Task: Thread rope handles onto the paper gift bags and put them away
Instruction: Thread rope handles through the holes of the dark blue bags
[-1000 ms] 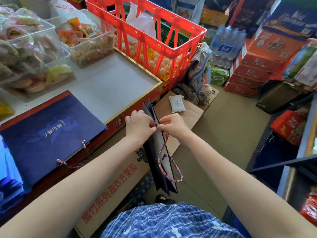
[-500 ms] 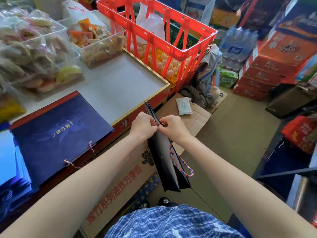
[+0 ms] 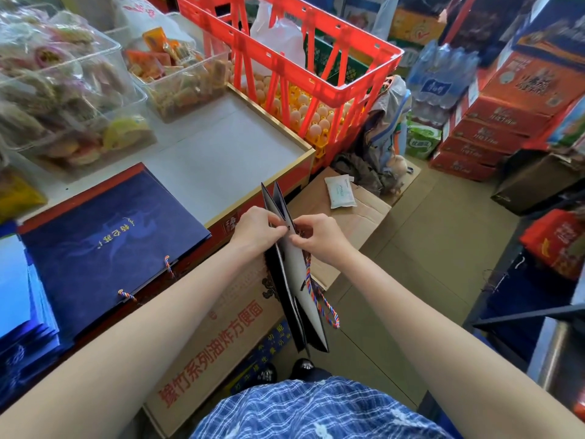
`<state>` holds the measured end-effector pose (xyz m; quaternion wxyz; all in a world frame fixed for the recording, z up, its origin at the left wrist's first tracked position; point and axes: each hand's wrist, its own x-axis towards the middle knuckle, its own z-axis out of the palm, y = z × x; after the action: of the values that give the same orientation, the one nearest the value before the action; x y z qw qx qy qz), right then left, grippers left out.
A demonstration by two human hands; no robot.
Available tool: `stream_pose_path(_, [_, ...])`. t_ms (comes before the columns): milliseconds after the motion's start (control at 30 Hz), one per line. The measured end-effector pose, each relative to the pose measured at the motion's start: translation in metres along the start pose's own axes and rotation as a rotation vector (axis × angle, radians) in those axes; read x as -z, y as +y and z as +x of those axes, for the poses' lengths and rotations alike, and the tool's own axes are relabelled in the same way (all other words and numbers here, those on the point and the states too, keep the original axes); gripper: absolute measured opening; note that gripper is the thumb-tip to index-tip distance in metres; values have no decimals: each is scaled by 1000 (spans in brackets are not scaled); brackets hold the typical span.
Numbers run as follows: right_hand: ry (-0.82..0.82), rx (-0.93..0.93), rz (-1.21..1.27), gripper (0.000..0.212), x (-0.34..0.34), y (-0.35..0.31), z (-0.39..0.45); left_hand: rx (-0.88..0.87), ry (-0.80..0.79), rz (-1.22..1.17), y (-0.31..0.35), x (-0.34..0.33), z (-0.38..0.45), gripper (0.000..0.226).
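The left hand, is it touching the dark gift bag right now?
Touching. The head view shows the left hand pinching the top edge of the dark gift bag, fingers pressed against the paper.

Counter [image 3: 221, 153] with flat bag [image 3: 104, 239], snack tubs [image 3: 63, 99]

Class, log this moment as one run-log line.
step: threading rope handle | left hand: pinches gift bag edge | right hand: pinches there too | finished bag: on counter

Small grocery shop: egg crate [image 3: 319, 74], snack bins [image 3: 177, 77], bottled-water packs [image 3: 443, 77], stacked cartons [image 3: 493, 128].
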<state>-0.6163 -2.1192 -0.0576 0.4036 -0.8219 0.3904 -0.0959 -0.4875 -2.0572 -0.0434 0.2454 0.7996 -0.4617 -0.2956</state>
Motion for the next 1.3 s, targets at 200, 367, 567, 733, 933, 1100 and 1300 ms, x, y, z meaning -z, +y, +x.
stream_pose_path(200, [-34, 48, -53, 9, 3, 1, -4, 18, 25, -4, 2, -6, 0, 21])
stream_pose_path(367, [21, 52, -96, 16, 4, 4, -8, 85, -26, -106, 8, -9, 4, 20])
stream_pose_path(567, [11, 35, -226, 21, 1, 3, -12, 124, -36, -196, 10, -11, 3, 17])
stream_pose_path(733, [-45, 43, -348, 15, -1, -3, -7, 167, -25, -238, 7, -10, 2, 16])
stream_pose_path(933, [-24, 165, -395, 17, -3, -2, 0, 180, -11, -299, 0, -4, 1, 10])
stream_pose_path(1100, [-33, 211, -390, 12, -5, 1, 5, 106, -5, -224, 0, -2, -1, 20])
stream_pose_path(1300, [-65, 181, -425, 11, 2, 4, 11, 59, 49, -234, -10, -7, -3, 19])
